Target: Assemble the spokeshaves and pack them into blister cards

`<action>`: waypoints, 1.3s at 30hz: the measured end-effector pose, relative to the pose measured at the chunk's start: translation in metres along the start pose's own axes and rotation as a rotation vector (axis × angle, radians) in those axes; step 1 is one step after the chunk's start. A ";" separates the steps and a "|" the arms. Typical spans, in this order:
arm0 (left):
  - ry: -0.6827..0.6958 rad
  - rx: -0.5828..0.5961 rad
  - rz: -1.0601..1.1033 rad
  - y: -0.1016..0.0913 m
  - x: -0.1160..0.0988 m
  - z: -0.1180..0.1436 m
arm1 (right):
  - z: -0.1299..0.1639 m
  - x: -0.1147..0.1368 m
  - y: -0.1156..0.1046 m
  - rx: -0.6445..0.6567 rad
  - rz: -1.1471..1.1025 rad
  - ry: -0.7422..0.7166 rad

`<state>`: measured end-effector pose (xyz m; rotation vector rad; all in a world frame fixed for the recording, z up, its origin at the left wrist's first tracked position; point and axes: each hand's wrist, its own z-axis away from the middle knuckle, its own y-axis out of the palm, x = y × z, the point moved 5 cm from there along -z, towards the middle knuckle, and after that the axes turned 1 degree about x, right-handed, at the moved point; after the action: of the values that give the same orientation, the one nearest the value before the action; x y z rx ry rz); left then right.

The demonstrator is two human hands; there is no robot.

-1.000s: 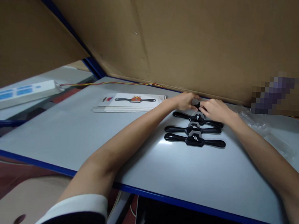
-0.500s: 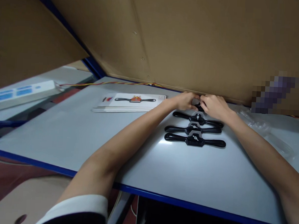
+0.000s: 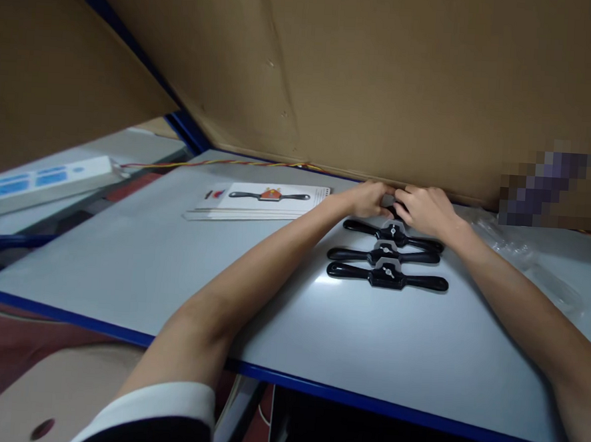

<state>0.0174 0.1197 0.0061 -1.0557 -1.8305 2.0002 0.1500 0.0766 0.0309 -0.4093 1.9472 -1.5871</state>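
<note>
View: head camera, looking forward and down across a pale desk [image 3: 123, 257] with a blue border.
Left hand [image 3: 369, 200]: near the far edge, fingers curled down at a black spokeshave [image 3: 395, 212]; whether clamped or only touching, cannot tell.
Right hand [image 3: 429, 208]: just beside the left, fingers bent over the same spokeshave; cannot tell how firmly.
Spokeshave at the fingers: close to the far edge, mostly hidden, only a dark piece visible between the hands.
Third spokeshave [image 3: 392, 239]: next toward the near edge, flat, slightly slanted, right handle end close to the right wrist.
Middle spokeshave [image 3: 384, 256]: flat, roughly parallel to the near edge.
Nearest spokeshave [image 3: 387, 278]: at the front of the row, pale blade plate toward the far edge, silvery screw at the centre.
Printed cards [image 3: 269, 196]: stacked near the far edge, toward the far left corner, with a spokeshave pictured on top.
Clear plastic packaging [image 3: 554, 287]: beyond the right forearm, toward the far edge.
Red and yellow wires [image 3: 219, 163]: along the far edge, leading to a white power strip [image 3: 52, 176] beyond the left edge.
</note>
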 end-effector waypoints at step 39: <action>-0.013 0.010 -0.107 -0.001 -0.006 0.004 | -0.002 0.006 0.011 0.104 -0.051 0.167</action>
<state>0.0195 0.1132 0.0091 -0.9238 -1.8405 1.9570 0.1456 0.0774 0.0186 -0.2949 1.9789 -1.7970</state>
